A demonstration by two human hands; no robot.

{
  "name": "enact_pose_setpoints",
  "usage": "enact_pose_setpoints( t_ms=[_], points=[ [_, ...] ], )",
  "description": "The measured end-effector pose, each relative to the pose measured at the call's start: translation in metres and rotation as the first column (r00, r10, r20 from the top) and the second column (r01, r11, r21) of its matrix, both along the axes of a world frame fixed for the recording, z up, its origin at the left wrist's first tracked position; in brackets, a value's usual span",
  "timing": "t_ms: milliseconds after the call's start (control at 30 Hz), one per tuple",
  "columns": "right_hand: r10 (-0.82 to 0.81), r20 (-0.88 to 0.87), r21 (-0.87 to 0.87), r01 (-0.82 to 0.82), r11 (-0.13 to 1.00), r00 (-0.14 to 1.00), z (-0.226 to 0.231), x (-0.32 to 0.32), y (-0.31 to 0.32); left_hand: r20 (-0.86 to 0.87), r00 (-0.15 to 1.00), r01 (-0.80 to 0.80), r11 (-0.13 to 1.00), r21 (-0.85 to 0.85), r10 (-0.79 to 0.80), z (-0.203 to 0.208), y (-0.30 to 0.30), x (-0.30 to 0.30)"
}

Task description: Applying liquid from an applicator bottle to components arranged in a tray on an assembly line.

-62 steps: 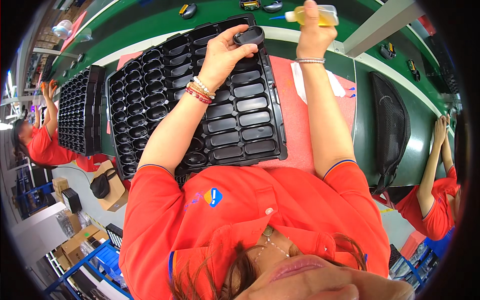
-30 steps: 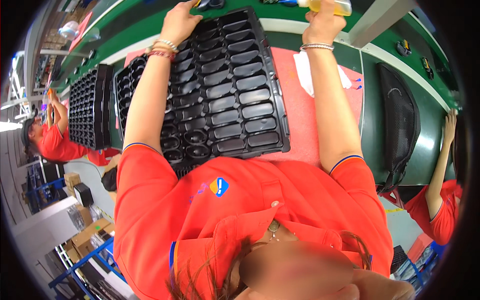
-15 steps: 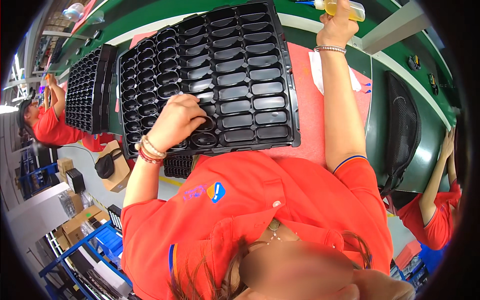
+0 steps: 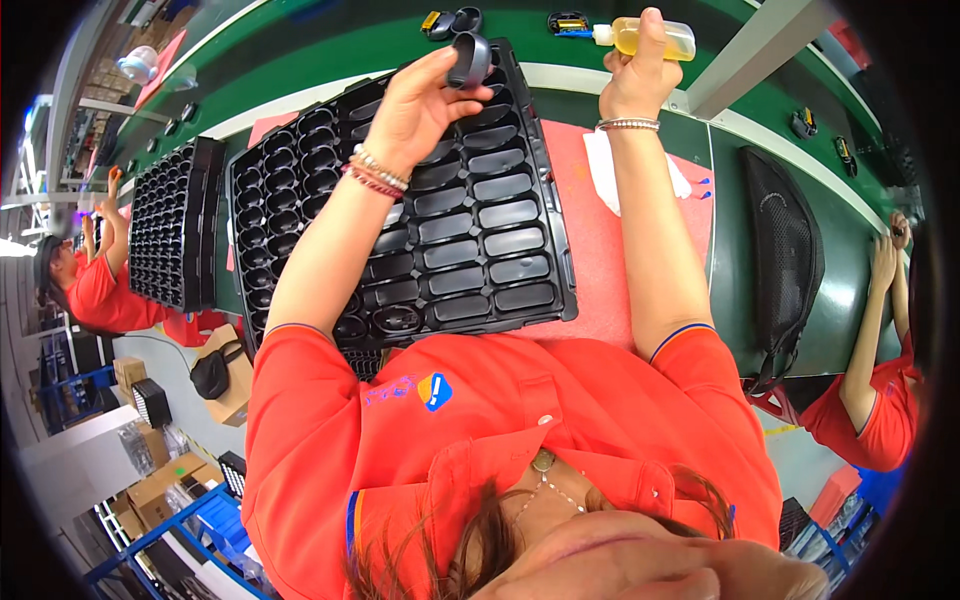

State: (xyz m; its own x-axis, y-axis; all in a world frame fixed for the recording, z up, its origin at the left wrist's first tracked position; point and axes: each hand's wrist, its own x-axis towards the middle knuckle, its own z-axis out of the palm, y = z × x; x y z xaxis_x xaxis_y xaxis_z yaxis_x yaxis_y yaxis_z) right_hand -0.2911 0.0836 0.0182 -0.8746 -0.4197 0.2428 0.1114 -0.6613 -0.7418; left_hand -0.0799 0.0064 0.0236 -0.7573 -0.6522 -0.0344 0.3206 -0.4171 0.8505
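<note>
My left hand [image 4: 415, 115] pinches a dark oval plastic case [image 4: 468, 60] between thumb and fingers, above the far side of a black compartment tray [image 4: 515, 215]. Oval pieces sit in the tray's left columns, while the right columns show bare pockets. In my right hand [image 4: 640, 85] is a small squeeze bottle [image 4: 672, 40] of yellow liquid, lying nearly level. Its blue nozzle points left, close to a small black and yellow part [image 4: 568, 22] on the green bench; I cannot tell if they touch.
An opened dark case with yellow inside [image 4: 450, 22] lies beyond the tray. A white cloth [image 4: 600, 170] rests on the pink mat [image 4: 610, 260]. Right of it is a black mesh bag [image 4: 785, 260]. Another tray [image 4: 170, 225] stands left. Co-workers sit at both sides.
My left hand has risen from the tray's near pockets to its far edge, now with the dark oval case. My right hand with the bottle has shifted slightly left and nearer.
</note>
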Motion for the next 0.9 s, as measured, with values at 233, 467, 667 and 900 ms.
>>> enact_pose_setpoints(
  t_ms=[233, 467, 667, 900],
  points=[
    [-0.005, 0.056, 0.063, 0.001, 0.998, 0.998, 0.000, -0.002, -0.002, 0.070, 0.997, -0.033, 0.983, -0.179, 0.046, -0.019, 0.001, -0.032],
    [0.064, 0.300, 0.098, -0.098, 0.990, 0.952, -0.016, -0.007, -0.007, 0.271, 0.933, -0.020, 0.789, -0.614, 0.235, -0.025, 0.013, -0.034],
    [0.125, 0.403, 0.097, -0.178, 0.979, 0.906, -0.026, -0.013, -0.008, 0.243, 0.937, -0.026, 0.742, -0.670, 0.252, -0.027, 0.016, -0.034],
    [0.200, 0.424, 0.080, -0.256, 0.963, 0.883, -0.038, -0.021, -0.013, 0.264, 0.936, 0.042, 0.670, -0.741, 0.233, -0.031, 0.017, -0.032]
  ],
)
